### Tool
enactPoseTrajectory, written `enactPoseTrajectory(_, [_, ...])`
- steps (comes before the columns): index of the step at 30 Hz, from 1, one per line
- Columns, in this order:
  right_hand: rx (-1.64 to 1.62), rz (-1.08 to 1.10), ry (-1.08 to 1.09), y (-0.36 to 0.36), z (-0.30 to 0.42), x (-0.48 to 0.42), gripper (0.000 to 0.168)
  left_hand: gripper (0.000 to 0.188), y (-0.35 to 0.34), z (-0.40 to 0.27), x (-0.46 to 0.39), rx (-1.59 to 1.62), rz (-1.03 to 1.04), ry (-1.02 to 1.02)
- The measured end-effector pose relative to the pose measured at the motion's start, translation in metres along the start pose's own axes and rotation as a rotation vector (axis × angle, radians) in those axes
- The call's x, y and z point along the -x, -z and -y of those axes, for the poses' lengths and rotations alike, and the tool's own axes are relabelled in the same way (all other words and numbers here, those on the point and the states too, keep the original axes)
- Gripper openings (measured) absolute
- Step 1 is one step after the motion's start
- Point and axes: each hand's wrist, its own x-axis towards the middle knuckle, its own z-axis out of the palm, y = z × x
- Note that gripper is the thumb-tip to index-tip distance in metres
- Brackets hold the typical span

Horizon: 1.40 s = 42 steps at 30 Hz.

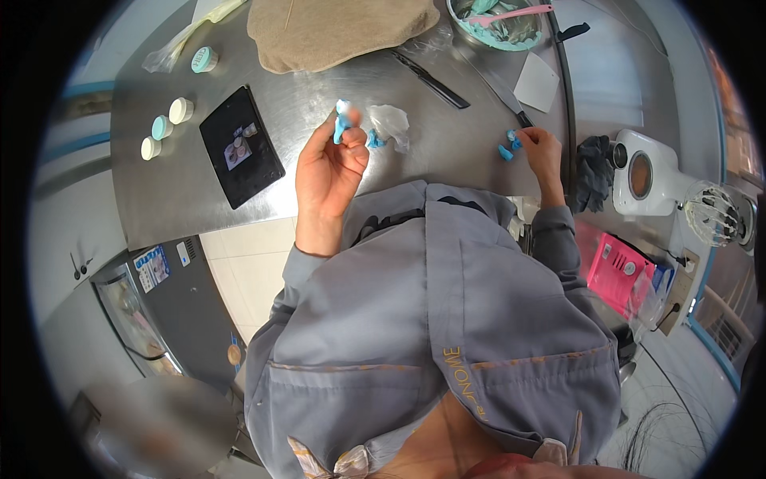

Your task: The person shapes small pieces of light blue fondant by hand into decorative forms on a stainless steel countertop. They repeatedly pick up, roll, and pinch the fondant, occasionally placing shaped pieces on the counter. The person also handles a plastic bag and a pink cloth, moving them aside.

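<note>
My left hand [332, 164] is raised over the steel table and pinches a small blue-and-white figure [342, 123] of soft, paste-like material between thumb and fingers. Just right of it, a crumpled clear plastic wrap [390, 127] lies with a blue lump [375, 139] at its edge. Farther right, the thumb and fingertips of my right hand [540, 149] come together at small blue pieces [513, 139] on the tabletop. My fingers partly cover these, so whether one is gripped is unclear. Another blue piece [505, 154] rests close by.
A tablet [242, 146] displaying a picture lies left, beside several small tubs [181, 110]. A brown towel [341, 30], a black-handled knife [440, 87], a long knife [499, 90] and a steel bowl [458, 27] with teal cream lie beyond. A stand mixer [649, 173] is right.
</note>
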Motion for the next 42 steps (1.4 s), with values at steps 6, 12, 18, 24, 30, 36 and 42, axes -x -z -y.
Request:
enactPoseTrajectory(6, [0.061,0.002,0.036,0.004,-0.008,0.000,0.016,0.020,-0.001,0.000,0.000,-0.007,0.008,0.006])
enactPoseTrajectory(12, [-0.098,-0.167,-0.128,0.015,0.001,-0.004,0.015,0.020,0.001,0.003,-0.002,-0.136,-0.034,-0.013])
enactPoseTrajectory(18, [-0.372,-0.001,0.064,0.009,0.060,0.008,0.019,0.020,-0.007,0.012,-0.007,-0.473,-0.057,-0.131])
enactPoseTrajectory(24, [-0.678,0.226,0.292,-0.003,0.144,0.033,0.012,0.012,-0.019,0.024,-0.014,-0.821,0.004,-0.206])
enactPoseTrajectory(30, [-0.744,0.406,0.236,0.003,0.180,0.048,0.010,0.012,-0.019,0.026,-0.013,-0.850,-0.023,-0.265])
enactPoseTrajectory(36, [-0.731,0.473,0.116,0.003,0.180,0.041,0.016,0.013,-0.017,0.028,-0.012,-0.838,-0.030,-0.267])
enactPoseTrajectory(42, [-0.770,0.568,0.277,0.004,0.168,0.034,0.020,0.014,-0.017,0.032,-0.013,-0.804,-0.045,-0.252])
